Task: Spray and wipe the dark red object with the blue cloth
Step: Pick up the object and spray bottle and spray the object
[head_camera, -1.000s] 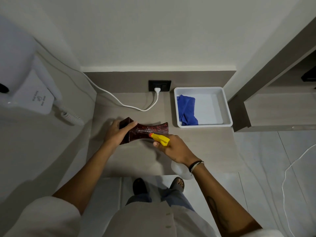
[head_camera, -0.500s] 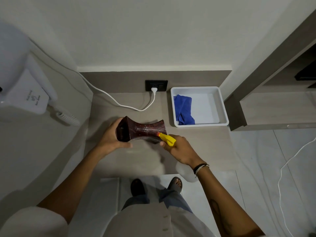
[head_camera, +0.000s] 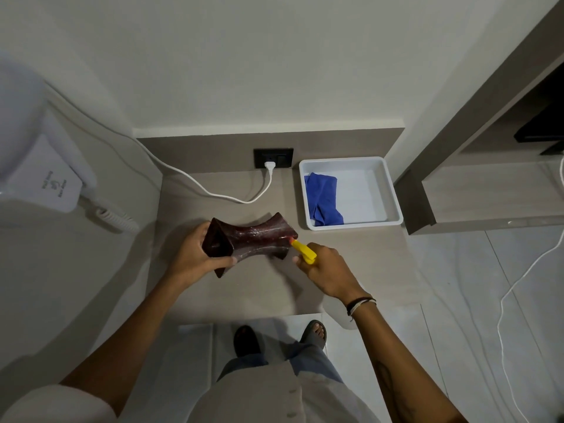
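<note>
The dark red object (head_camera: 253, 239), waisted with flared ends, is tilted above the grey counter (head_camera: 274, 288); wet droplets glisten on its top face. My left hand (head_camera: 195, 254) grips its left end, thumb underneath. My right hand (head_camera: 328, 271) is closed around a spray bottle (head_camera: 303, 251) with a yellow nozzle. The nozzle tip sits right at the object's right end. The bottle's pale body is mostly hidden under my wrist. The blue cloth (head_camera: 323, 198) lies crumpled in the left half of a white tray (head_camera: 387, 190) at the back right.
A white cable (head_camera: 219, 195) runs across the back of the counter to a black wall socket (head_camera: 273, 158). A white wall-mounted dryer (head_camera: 45, 175) with a coiled cord hangs at the left. A wooden shelf unit (head_camera: 476, 190) stands on the right. My sandalled feet show below the counter edge.
My left hand has turned the dark red object, so its hollow left end now faces me. My right hand with the spray bottle has shifted right, to the object's right end.
</note>
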